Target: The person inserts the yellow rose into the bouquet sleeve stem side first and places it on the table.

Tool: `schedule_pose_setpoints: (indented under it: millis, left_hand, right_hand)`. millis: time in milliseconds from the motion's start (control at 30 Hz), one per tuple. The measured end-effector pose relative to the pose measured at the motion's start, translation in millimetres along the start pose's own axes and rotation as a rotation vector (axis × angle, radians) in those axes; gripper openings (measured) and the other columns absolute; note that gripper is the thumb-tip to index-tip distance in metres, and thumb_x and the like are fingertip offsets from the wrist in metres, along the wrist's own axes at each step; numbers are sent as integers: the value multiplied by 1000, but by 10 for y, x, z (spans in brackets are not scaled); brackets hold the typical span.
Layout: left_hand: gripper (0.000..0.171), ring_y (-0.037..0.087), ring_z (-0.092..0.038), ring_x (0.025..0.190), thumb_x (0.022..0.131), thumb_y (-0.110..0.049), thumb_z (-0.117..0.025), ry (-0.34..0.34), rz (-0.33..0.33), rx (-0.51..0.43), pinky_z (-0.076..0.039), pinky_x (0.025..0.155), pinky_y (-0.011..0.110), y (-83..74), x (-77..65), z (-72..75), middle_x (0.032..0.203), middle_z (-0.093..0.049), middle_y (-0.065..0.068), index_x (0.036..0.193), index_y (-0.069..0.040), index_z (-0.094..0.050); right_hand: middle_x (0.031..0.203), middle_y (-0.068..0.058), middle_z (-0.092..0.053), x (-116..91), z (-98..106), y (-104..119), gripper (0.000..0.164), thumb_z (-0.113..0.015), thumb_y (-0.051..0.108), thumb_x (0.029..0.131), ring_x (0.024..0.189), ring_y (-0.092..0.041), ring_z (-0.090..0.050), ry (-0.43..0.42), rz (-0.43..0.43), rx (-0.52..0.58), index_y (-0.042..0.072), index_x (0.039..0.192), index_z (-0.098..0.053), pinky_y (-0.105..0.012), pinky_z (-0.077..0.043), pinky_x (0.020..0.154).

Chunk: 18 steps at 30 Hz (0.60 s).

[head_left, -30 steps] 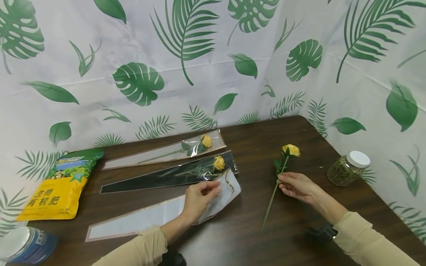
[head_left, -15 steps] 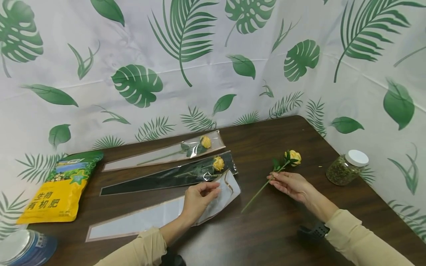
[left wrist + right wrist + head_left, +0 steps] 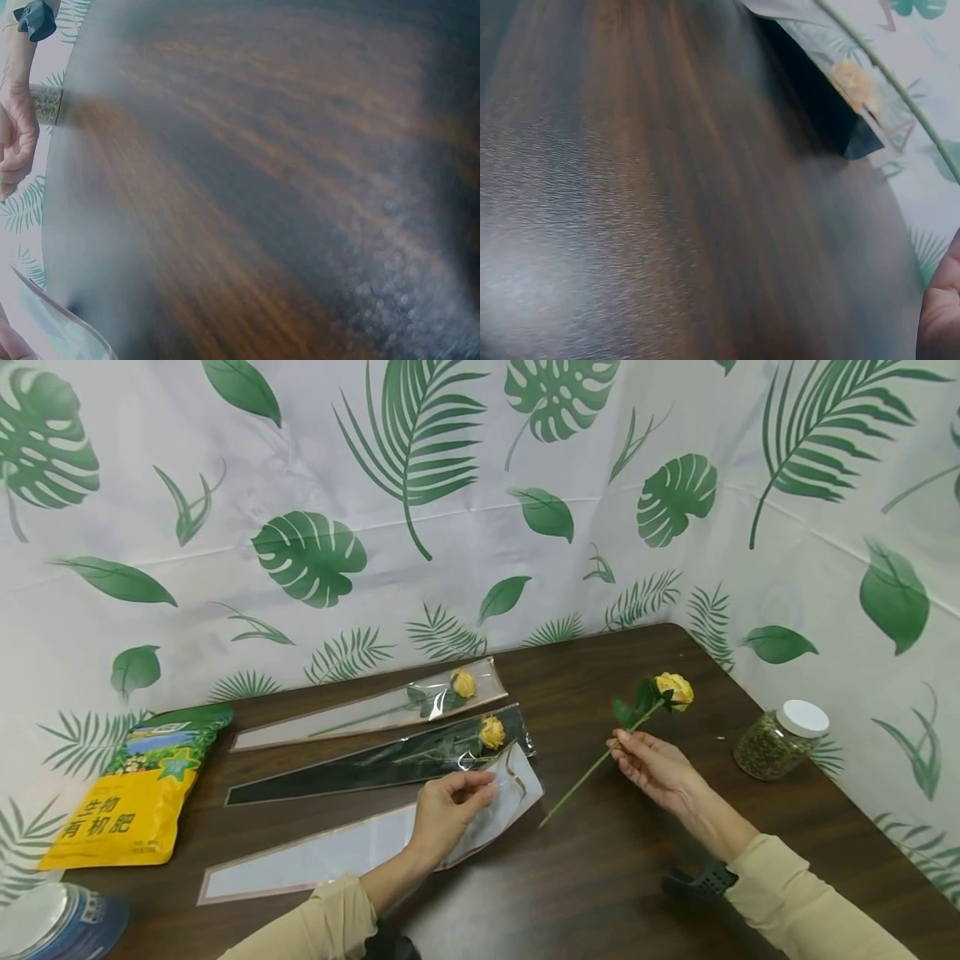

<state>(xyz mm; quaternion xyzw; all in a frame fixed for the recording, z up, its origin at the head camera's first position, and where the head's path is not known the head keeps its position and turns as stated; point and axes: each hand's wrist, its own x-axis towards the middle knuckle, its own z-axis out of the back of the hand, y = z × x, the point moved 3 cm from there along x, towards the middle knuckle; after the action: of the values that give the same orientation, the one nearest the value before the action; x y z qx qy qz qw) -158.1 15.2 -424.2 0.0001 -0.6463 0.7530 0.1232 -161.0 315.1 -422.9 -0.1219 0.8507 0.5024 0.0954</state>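
Observation:
My right hand (image 3: pixel 658 770) pinches the green stem of a yellow rose (image 3: pixel 673 691) just below its leaves, in the head view. The bloom points up and right, and the stem's lower end slants toward the white flower sleeve (image 3: pixel 307 857). With thumb and fingertips my left hand (image 3: pixel 448 810) pinches the upper edge of that sleeve, whose wide end is lifted and curved off the table. In the right wrist view the rose's stem (image 3: pixel 889 75) crosses the top right corner. The left wrist view catches only a piece of the sleeve (image 3: pixel 60 322) at its lower left.
Behind the white sleeve lie a black sleeve (image 3: pixel 322 781) and a pale sleeve (image 3: pixel 300 727), each with a yellow rose inside. A yellow-green fertilizer bag (image 3: pixel 120 802) and a blue tin (image 3: pixel 63 922) stand left. A white-lidded jar (image 3: pixel 776 747) stands right on the dark wooden table (image 3: pixel 600 893).
The rose has tilted from near upright to a slant, its stem end swinging left toward the sleeve. My right hand has shifted slightly left and up. The left hand has stayed in place.

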Motion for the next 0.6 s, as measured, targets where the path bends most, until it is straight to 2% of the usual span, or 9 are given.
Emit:
schedule_pose_setpoints:
  millis: [100,267,367,467,600]
  left_hand:
    - [17,-2,-58,66,78,-8,-75,3,2,7,-47,61,13,-3,-1,4,83,-72,13,94,-1,-73]
    - [17,-1,-59,67,78,-8,-75,2,-15,10,-47,62,13,-1,-2,6,83,-72,14,95,-1,-73]
    - [17,-1,-58,66,78,-7,-74,-4,-27,36,-47,61,13,-8,12,-7,83,-72,13,94,-2,-73]
    - [16,-3,-57,64,78,-5,-74,-16,-26,54,-45,60,12,-36,19,-20,82,-72,13,93,-1,-73]
    - [13,-3,-55,62,78,2,-72,-24,-36,63,-44,58,12,-164,-11,-19,79,-71,17,91,4,-72]
  right_hand:
    - [86,1,-67,9,-30,33,4,-54,13,95,73,-5,-64,-52,43,-12,10,96,-56,-15,-51,65]
    - [81,1,-69,-8,-128,133,9,-58,15,93,66,-4,-65,-133,140,-26,10,99,-53,-15,-51,61]
    - [77,0,-71,-29,-194,228,13,-59,14,92,64,-6,-66,-161,258,-3,8,102,-53,-16,-52,59]
    - [77,-3,-71,-28,-264,307,18,-57,13,93,64,-9,-68,-163,415,5,3,106,-50,-18,-53,59]
    - [77,-6,-71,-13,-357,362,22,-54,10,94,63,-12,-68,-175,588,-13,-2,111,-47,-20,-54,58]
